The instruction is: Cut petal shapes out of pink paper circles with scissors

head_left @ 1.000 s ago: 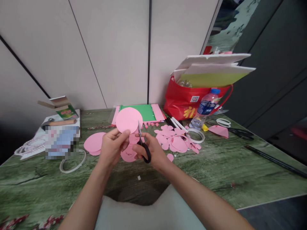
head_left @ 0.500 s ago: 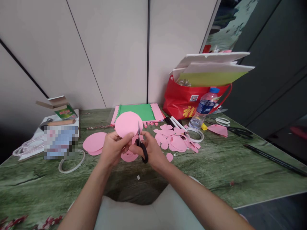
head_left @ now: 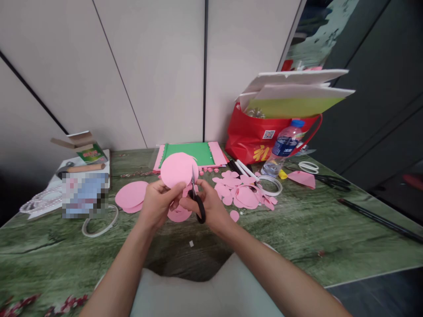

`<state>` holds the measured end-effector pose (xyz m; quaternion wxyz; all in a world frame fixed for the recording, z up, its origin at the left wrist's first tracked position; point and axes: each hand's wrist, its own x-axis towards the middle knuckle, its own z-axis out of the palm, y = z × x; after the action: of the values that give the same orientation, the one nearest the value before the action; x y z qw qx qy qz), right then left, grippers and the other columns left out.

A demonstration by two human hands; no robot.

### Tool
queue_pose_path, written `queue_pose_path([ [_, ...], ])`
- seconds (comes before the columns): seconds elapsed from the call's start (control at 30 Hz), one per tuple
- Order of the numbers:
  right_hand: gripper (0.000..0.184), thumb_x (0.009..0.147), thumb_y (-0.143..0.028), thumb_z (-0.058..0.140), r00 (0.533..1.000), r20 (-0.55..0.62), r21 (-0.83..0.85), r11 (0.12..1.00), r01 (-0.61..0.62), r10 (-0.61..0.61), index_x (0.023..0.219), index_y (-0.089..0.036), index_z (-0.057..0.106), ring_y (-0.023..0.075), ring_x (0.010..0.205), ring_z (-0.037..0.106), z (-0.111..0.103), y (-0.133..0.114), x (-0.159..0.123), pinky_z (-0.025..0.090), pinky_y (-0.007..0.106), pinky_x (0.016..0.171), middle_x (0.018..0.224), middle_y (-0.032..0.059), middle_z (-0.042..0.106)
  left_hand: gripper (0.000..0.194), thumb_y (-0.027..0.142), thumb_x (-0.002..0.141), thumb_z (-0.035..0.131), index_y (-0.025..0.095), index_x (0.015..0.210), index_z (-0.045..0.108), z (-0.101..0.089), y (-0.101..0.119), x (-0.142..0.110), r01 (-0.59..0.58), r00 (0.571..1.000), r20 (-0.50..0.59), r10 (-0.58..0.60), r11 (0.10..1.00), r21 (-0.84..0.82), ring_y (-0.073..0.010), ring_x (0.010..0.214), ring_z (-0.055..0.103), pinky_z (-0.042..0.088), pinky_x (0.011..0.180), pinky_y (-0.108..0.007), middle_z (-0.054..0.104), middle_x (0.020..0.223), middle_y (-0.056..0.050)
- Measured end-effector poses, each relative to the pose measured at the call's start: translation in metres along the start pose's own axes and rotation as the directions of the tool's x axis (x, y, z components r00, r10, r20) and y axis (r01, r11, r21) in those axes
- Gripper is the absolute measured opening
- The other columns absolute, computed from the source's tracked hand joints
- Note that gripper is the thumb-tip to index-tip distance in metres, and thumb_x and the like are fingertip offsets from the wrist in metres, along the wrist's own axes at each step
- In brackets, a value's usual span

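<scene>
My left hand (head_left: 159,200) pinches the lower edge of a round pink paper disc (head_left: 178,169), held up above the table. In my right hand (head_left: 208,202) is a pair of scissors (head_left: 199,207) with black handles, fingers closed around them. The blades point away from me and lie at the disc's right edge. A thin strip of paper curls off the disc's upper right rim. Below and behind my hands lies a coiled pink paper piece (head_left: 179,214), partly hidden. Two overlapping pink discs (head_left: 132,196) rest to the left of my left hand.
Pink paper flowers and scraps (head_left: 231,189) lie to the right, beside a tape roll (head_left: 270,186). Behind stand a red bag (head_left: 243,134) and a water bottle (head_left: 282,147). A green sheet (head_left: 201,154) lies at the back. Another tape roll (head_left: 99,231) is at left.
A thin sliver of paper now stands off the disc's upper right rim. The hands keep the same hold; the whole view has shifted very slightly.
</scene>
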<state>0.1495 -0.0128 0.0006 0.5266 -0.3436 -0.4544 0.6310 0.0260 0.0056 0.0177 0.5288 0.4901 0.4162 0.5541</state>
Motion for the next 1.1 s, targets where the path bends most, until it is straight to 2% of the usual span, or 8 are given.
queue_pose_path([
  [0.33, 0.061, 0.053, -0.038, 0.076, 0.999, -0.008, -0.100, 0.994, 0.039, -0.040, 0.099, -0.019, 0.040, 0.0096, 0.046, 0.050, -0.0031, 0.0062, 0.0024, 0.040, 0.021, 0.045, 0.052, -0.0077, 0.057, 0.023, 0.022, 0.063, 0.069, 0.013, 0.048, 0.053, -0.0014, 0.0045, -0.0016, -0.022, 0.999, 0.029, 0.022, 1.000, 0.005, -0.0019, 0.029, 0.035, 0.024, 0.029, -0.015, 0.046, 0.036, 0.006],
  [0.47, 0.060, 0.054, -0.038, 0.076, 0.999, 0.000, -0.086, 0.995, 0.044, -0.044, 0.099, -0.019, 0.040, 0.0100, 0.044, 0.052, -0.0038, 0.0072, 0.0028, 0.043, 0.022, 0.046, 0.052, -0.0073, 0.058, 0.022, 0.022, 0.062, 0.068, 0.014, 0.049, 0.053, -0.0011, 0.0054, -0.0019, -0.022, 1.000, 0.015, 0.022, 0.999, 0.023, -0.0021, 0.029, 0.034, 0.022, 0.030, -0.015, 0.046, 0.036, 0.006],
  [0.67, 0.057, 0.055, -0.034, 0.076, 0.999, 0.005, -0.067, 0.996, 0.052, -0.052, 0.098, -0.019, 0.042, 0.0084, 0.040, 0.050, -0.0044, 0.0091, 0.0027, 0.046, 0.025, 0.048, 0.045, -0.0115, 0.052, 0.020, 0.022, 0.063, 0.068, 0.014, 0.051, 0.054, -0.0012, 0.0069, -0.0024, -0.041, 0.999, 0.013, 0.041, 0.999, 0.027, -0.0021, 0.029, 0.033, 0.021, 0.030, -0.015, 0.046, 0.037, 0.006],
  [0.9, 0.058, 0.054, -0.036, 0.076, 1.000, 0.009, -0.030, 0.999, 0.017, -0.017, 0.099, -0.017, 0.044, 0.0058, 0.035, 0.044, -0.0033, 0.0055, 0.0001, 0.045, 0.024, 0.045, 0.044, -0.0122, 0.050, 0.022, 0.022, 0.064, 0.068, 0.013, 0.051, 0.053, -0.0011, 0.0073, -0.0020, -0.048, 0.999, 0.024, 0.048, 0.999, 0.009, -0.0019, 0.030, 0.034, 0.023, 0.031, -0.015, 0.046, 0.038, 0.006],
  [1.1, 0.060, 0.050, -0.036, 0.078, 0.999, 0.024, -0.010, 1.000, -0.024, 0.024, 0.097, -0.018, 0.044, 0.0063, 0.036, 0.044, -0.0008, 0.0028, -0.0006, 0.042, 0.022, 0.042, 0.045, -0.0113, 0.051, 0.019, 0.029, 0.066, 0.068, 0.014, 0.060, 0.057, -0.0006, 0.0068, -0.0028, -0.004, 0.998, 0.055, 0.007, 0.998, -0.066, -0.0043, 0.031, 0.041, 0.028, 0.029, -0.016, 0.054, 0.047, 0.005],
])
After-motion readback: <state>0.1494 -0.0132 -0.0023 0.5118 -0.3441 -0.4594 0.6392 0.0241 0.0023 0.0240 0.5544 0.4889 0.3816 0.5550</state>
